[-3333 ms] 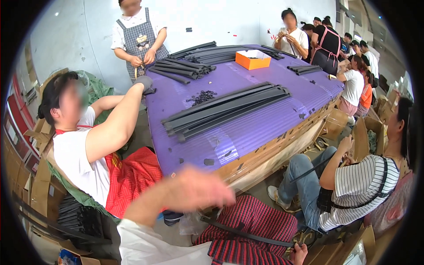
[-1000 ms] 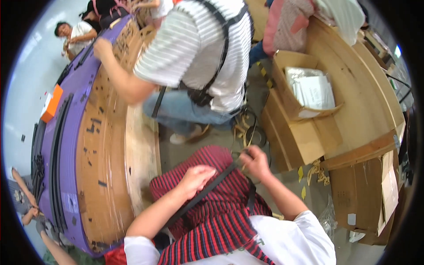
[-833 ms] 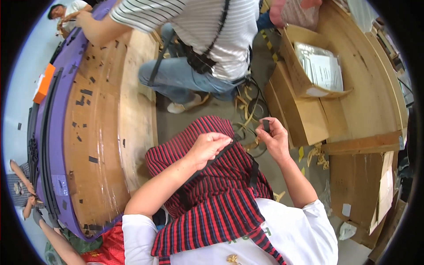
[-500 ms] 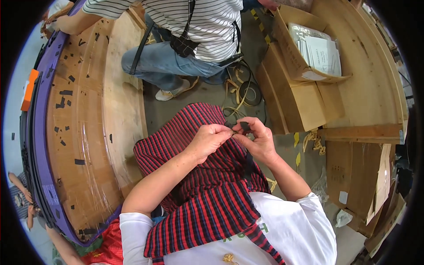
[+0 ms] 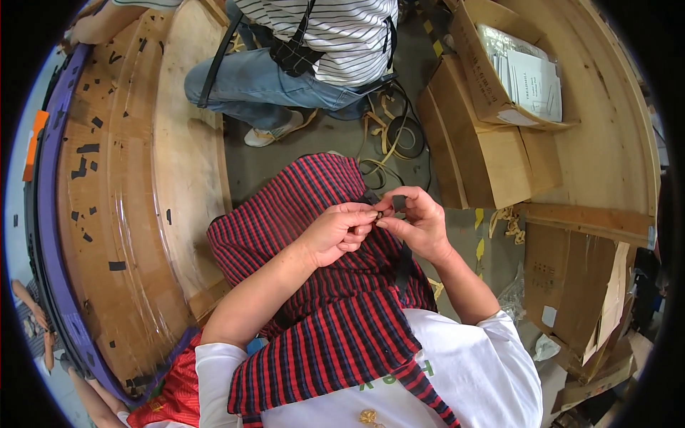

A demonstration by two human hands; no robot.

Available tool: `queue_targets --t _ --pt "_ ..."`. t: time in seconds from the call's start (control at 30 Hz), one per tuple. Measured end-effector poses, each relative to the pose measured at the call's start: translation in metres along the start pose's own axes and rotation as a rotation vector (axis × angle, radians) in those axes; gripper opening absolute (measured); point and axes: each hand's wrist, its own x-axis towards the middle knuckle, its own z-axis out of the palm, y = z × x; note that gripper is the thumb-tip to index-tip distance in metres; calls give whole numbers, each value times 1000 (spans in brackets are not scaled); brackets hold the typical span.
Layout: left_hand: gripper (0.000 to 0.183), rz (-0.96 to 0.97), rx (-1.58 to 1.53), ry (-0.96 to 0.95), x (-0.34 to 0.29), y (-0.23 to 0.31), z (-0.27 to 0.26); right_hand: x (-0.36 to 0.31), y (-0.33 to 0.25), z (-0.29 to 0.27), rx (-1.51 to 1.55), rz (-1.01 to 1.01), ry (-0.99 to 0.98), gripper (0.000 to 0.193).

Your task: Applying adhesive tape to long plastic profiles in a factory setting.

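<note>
My left hand (image 5: 340, 234) and my right hand (image 5: 419, 225) meet above my lap, their fingertips pinched together. Between them sits a small dark piece (image 5: 378, 215), too small to name. A short black strip (image 5: 399, 203), like a bit of tape, shows at my right index finger. Under both hands lies the red-and-black striped apron (image 5: 285, 203) over my legs. A black strap (image 5: 404, 269) runs down it below my right hand.
To my left stands a long table (image 5: 135, 235) topped with cardboard and black tape scraps, edged in purple. Ahead is a person in jeans (image 5: 257, 82). An open carton of papers (image 5: 492, 107) stands at right, near a black tape roll (image 5: 407, 139) on the floor.
The view has shifted slightly, so the surroundings sit a little left and higher on the left side. My fingers stay pinched together; the left fingers have curled a bit more.
</note>
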Motion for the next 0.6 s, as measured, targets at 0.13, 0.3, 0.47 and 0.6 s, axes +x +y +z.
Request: queue_targets --t 0.13,0.3,0.47,0.6 --pt "16 68 7 10 3 -9 0 -2 8 6 187 180 163 34" --pt "11 53 9 55 3 -7 8 0 5 6 199 167 78 32" --pt "13 206 305 221 0 -6 7 -5 -6 -1 -34 42 101 31" --pt "17 624 950 499 -7 -5 -3 -10 -7 -10 -155 41 207 33"
